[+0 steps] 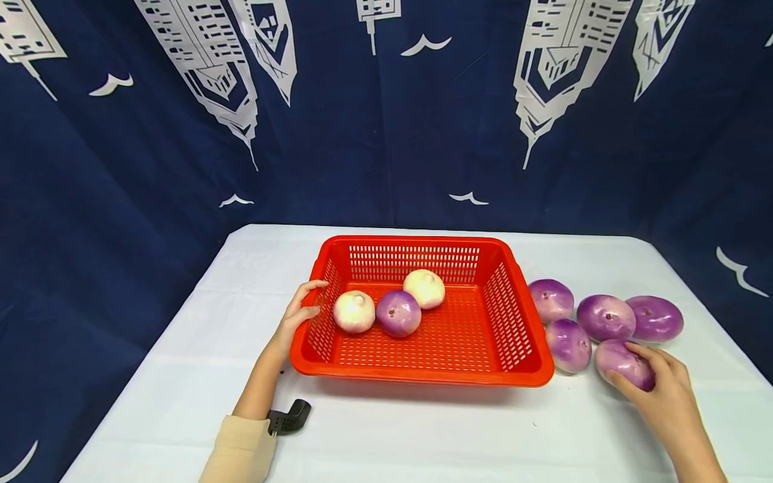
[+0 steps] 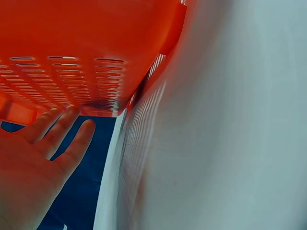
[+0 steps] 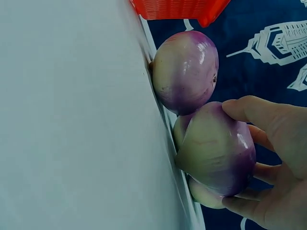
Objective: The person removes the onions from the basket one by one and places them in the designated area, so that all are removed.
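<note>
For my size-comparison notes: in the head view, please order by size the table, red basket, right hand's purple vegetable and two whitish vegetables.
1. Table
2. Red basket
3. Purple vegetable in the right hand, partly covered
4. Left whitish vegetable and right whitish vegetable: they look alike, so unranked

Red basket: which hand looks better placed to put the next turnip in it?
Probably the right hand: it grips a purple-and-white turnip, with the other turnips outside the basket close by. The left hand is across the red basket, at its left rim.
</note>
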Tool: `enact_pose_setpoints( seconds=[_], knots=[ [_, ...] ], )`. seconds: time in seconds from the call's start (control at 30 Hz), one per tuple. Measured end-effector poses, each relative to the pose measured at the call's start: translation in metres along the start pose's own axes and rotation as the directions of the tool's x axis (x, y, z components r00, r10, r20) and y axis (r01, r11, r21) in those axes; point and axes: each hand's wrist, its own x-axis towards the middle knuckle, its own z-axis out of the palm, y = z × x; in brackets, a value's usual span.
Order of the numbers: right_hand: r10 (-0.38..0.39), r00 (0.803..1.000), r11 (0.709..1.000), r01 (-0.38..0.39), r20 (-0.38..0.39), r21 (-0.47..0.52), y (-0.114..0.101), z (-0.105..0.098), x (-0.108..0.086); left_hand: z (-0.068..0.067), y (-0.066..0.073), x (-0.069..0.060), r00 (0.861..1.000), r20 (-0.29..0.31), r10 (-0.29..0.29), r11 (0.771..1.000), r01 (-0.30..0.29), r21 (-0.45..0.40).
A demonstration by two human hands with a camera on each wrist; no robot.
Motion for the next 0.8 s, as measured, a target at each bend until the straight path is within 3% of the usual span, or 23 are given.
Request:
enact_pose_setpoints(
  seconds=[0.3, 0.67, 0.8],
  knots=[
    [-0.012, 0.999, 1.000, 0.012, 0.037, -0.014, 0.000, 0.003, 0.001, 0.000, 0.002, 0.000, 1.000, 0.008, -0.001, 1.000, 0.001, 0.000],
    [-0.056, 0.998, 0.998, 0.056, 0.006, -0.003, -0.004, 0.002, -0.001, 0.001, 0.000, -0.001, 1.000, -0.003, -0.005, 1.000, 0.005, 0.002],
    [-0.071, 0.996, 0.997, 0.071, -0.046, -0.010, -0.010, 0.002, -0.001, 0.000, 0.001, -0.001, 1.000, -0.003, -0.009, 1.000, 0.009, 0.009]
  ],
)
